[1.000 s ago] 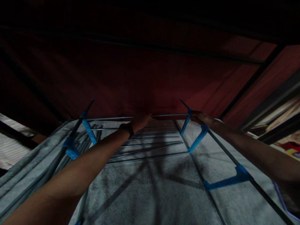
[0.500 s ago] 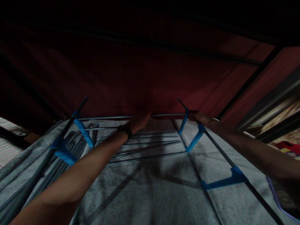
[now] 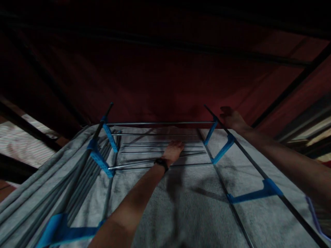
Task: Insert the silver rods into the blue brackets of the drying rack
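Observation:
A frame of dark metal poles joined by blue plastic brackets (image 3: 223, 150) lies on a grey cloth. My left hand (image 3: 173, 151), with a dark band at the wrist, reaches over several thin metal rods (image 3: 141, 152) lying loose inside the frame. Its fingers stretch forward over the rods; whether they touch one is unclear. My right hand (image 3: 231, 117) is held beside the far end of the right pole (image 3: 248, 156), fingers apart and nothing in them. A crossbar (image 3: 160, 123) spans the far brackets on both sides.
Several thicker grey tubes (image 3: 85, 182) lie bundled on the left of the grey cloth (image 3: 196, 220). Behind the frame hangs a dark red sheet (image 3: 165, 86) crossed by dark bars. Striped fabric (image 3: 36, 134) shows at the far left.
My left hand has let go of the far crossbar and moved nearer, over the loose rods. My right hand has come off the right far bracket and opened. The view has shifted left.

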### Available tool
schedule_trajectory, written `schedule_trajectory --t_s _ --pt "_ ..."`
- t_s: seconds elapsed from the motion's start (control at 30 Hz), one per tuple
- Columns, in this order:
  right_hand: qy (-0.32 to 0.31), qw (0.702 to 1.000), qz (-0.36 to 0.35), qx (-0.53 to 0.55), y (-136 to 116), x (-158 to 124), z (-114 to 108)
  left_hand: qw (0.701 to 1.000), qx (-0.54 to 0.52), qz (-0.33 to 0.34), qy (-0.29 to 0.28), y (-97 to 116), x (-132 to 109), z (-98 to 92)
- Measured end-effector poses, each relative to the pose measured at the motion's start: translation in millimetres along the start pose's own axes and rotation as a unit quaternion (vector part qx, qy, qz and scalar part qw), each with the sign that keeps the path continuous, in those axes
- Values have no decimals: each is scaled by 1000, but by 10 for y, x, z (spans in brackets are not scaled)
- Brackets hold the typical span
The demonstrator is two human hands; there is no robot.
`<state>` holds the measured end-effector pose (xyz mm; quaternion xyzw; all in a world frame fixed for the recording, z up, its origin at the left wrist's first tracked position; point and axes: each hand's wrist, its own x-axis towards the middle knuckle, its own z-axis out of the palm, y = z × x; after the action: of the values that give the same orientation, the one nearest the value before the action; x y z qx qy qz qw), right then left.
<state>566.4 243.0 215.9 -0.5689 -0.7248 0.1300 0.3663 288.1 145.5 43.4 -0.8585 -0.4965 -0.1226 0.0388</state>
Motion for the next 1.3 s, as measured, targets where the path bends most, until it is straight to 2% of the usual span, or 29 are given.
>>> schedule_trajectory --t_s 0.07,0.13,0.2,0.23,0.3,0.33,0.43,0.57,0.63,0.73,0.8,0.87,0.97,1.13,1.2,1.3 --pt "-18 997 -65 -36 -347 -73 103 998 -28 -54 -5 128 -89 122" --pt "-163 977 -133 -26 -681 -211 323 992 -55 -112 14 279 -196 208" --pt "-346 918 -178 -69 -927 -433 652 984 -75 -158 44 415 -325 260" --pt "-409 883 -198 -119 -1003 -578 843 979 -81 -176 59 466 -401 275" --pt "-489 816 -210 -226 -1056 -922 1234 969 -87 -217 85 518 -579 284" --pt "-496 801 -212 -259 -1040 -1108 1416 961 -90 -243 97 519 -683 279" --pt "-447 817 -200 -303 -892 -1633 1846 929 -105 -325 140 451 -1048 233" --pt "-396 842 -203 -304 -663 -2084 2160 878 -99 -409 228 335 -1576 124" --pt "-366 853 -208 -308 -584 -2196 2247 849 -92 -441 276 285 -1802 53" --pt "-342 852 -241 -315 -518 -2281 2314 803 -84 -479 344 207 -2050 -84" --pt "-338 847 -266 -313 -508 -2311 2315 775 -88 -493 385 177 -2143 -195" --pt "-345 847 -263 -305 -528 -2336 2282 760 -105 -493 410 215 -2179 -311" --pt "-361 857 -242 -278 -597 -2400 2179 781 -141 -455 405 485 -2155 -479" --pt "-342 882 -233 -225 -705 -2696 1917 854 -201 -334 344 1398 -2202 -827" --pt "-321 897 -218 -209 -712 -2886 1794 886 -195 -280 314 1753 -2347 -1066" --pt "-275 927 -189 -173 -683 -3183 1586 898 -129 -256 333 2076 -2674 -1586"
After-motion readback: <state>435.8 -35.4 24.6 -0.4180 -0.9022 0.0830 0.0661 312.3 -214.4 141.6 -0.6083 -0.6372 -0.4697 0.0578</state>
